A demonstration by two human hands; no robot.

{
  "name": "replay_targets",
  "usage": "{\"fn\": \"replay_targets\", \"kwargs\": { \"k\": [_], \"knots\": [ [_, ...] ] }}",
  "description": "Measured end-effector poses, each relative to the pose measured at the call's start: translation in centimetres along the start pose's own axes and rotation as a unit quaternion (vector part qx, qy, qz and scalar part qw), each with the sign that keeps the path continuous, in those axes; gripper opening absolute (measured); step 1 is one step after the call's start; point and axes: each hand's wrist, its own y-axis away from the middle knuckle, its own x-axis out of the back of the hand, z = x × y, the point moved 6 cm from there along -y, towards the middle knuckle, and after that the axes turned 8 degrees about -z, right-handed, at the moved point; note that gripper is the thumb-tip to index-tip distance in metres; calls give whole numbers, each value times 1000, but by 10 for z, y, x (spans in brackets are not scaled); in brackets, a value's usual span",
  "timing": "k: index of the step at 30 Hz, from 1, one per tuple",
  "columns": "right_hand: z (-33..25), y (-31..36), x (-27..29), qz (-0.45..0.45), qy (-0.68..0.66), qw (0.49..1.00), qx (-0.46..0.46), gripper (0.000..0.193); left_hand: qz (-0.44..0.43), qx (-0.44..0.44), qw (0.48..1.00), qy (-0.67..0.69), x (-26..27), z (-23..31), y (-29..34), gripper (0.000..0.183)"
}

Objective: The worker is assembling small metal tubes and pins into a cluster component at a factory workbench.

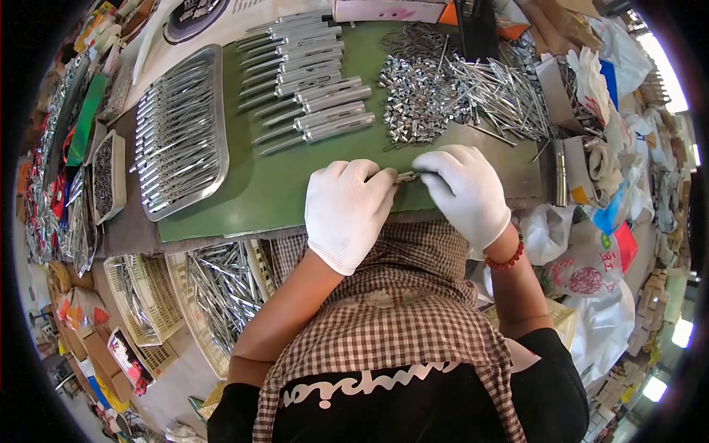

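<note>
Near the front edge of the green work mat (214, 218), my two white-gloved hands nearly meet. My left hand (346, 214) pinches a small silver metal part (406, 177), whose end sticks out past the fingertips. My right hand (470, 196) is closed at the other side of that part, thumb and fingers together; what lies in its pinch is too small to make out. Ahead of my hands lies a column of silver metal tubes with pointed rods (336, 125). Beyond my right hand are a heap of small shiny metal pieces (417, 100) and a pile of thin metal rods (506, 96).
A metal tray (221, 148) of slim pointed metal pieces lies at the left, beside a box of small dark parts (109, 177). Dark thin wire pieces (421, 40) lie at the back. An upright metal cylinder (560, 173) stands at right. Below left, plastic baskets (181, 280) hold metal parts.
</note>
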Motion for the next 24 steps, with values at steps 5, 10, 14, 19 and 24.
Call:
{"fn": "replay_targets", "kwargs": {
  "k": [5, 10, 14, 19, 24],
  "knots": [
    [-1, -6, -9, -21, -13, 1000, -12, 16, -16, 11, 1000, 6, -4, -3, 0, 10],
    [-14, -16, -9, -66, 88, 993, 43, 10, -23, 14, 1000, 4, -2, -3, 0, 10],
    [-40, -21, -14, -119, 259, 952, 109, 6, -41, 9, 999, -3, -3, -5, 1, 10],
    [-39, -19, -16, -116, 240, 959, 98, 10, -21, 5, 1000, 8, -3, -4, 3, 9],
    [-40, -18, -15, -105, 267, 956, 67, 7, -23, 0, 1000, 7, -5, -1, 3, 11]
  ]
}}
